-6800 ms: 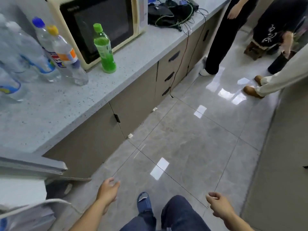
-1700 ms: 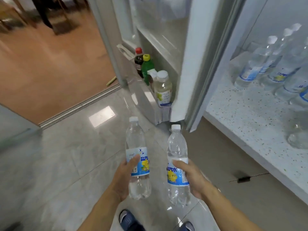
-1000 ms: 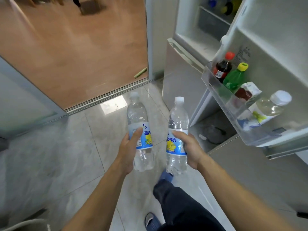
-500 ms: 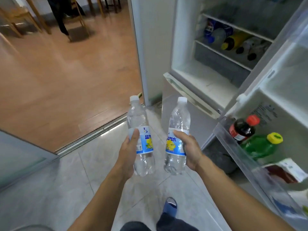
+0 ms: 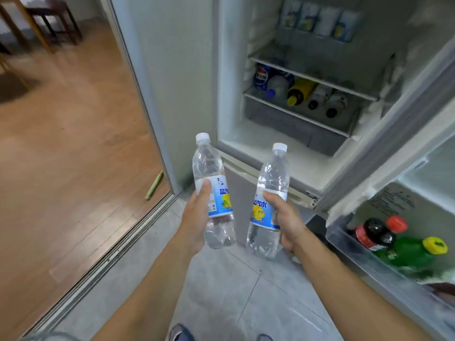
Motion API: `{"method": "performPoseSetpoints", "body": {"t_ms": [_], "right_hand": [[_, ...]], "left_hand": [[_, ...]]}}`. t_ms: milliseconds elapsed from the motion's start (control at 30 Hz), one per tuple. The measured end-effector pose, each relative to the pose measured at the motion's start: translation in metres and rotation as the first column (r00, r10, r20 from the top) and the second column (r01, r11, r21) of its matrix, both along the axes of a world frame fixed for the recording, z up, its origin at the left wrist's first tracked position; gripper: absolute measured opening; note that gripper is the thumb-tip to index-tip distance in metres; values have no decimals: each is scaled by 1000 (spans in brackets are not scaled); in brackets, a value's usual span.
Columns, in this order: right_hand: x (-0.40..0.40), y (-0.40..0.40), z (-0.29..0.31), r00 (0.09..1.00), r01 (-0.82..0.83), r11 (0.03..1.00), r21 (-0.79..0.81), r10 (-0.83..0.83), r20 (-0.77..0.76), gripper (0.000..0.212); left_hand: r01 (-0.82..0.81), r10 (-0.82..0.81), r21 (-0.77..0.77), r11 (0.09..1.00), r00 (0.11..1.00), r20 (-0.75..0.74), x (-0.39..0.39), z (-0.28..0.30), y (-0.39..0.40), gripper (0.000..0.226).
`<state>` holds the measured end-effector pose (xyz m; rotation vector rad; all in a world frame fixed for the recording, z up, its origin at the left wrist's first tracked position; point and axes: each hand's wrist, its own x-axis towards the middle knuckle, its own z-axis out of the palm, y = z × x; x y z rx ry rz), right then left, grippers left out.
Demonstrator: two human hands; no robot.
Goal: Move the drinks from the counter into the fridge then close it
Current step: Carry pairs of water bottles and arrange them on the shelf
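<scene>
Both hands [image 5: 197, 217] grip clear ribbed plastic bottles [image 5: 213, 190]

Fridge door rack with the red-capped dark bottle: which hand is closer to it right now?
Right. The right hand, gripping a water bottle, is just left of the door rack. The left hand, holding the other water bottle, is farther left, beyond the right hand.

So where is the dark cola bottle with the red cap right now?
In the head view, lower right: the dark cola bottle with the red cap sits in the open fridge door's clear bin, beside the green bottle with a yellow cap.
</scene>
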<state>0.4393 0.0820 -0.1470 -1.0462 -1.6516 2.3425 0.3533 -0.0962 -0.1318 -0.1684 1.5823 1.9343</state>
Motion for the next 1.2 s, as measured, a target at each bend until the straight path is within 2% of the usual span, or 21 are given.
{"method": "performPoseSetpoints", "body": {"t_ms": [133,300,433,567,667,733,833,933,1100,1200], "right_hand": [[-33,0,24,987,152,985,86,-147,-61,62],[-57,16,46,942,329,938,108,-319,-105,23],[-76,44,61,911,407,904,131,-391,-133,29],[-102,80,81,880,464,877,125,-440,-179,26],[-122,110,99,841,522,846,109,-489,-230,25],[-135,131,113,819,550,826,126,-503,-278,22],[-155,156,132,785,598,782,175,-527,-326,38],[-176,178,148,756,636,744,205,-547,-360,46],[-217,215,171,727,671,705,230,-566,-388,34],[-245,239,186,718,678,690,255,-545,-434,38]], "left_hand": [[113,-111,30,993,992,-66,-61,15,14,57],[234,-227,122,964,971,-70,-107,31,49,45],[306,-295,164,938,951,-89,-134,42,85,43],[380,-363,165,910,924,-121,-160,57,124,55],[406,-374,142,903,904,-206,-180,73,154,48],[414,-368,125,902,886,-283,-193,85,176,43],[415,-349,120,902,864,-362,-215,97,207,28],[407,-333,64,911,818,-469,-241,112,238,32],[350,-267,24,936,754,-600,-291,141,297,52],[319,-193,61,946,702,-685,-310,155,324,39]]}}
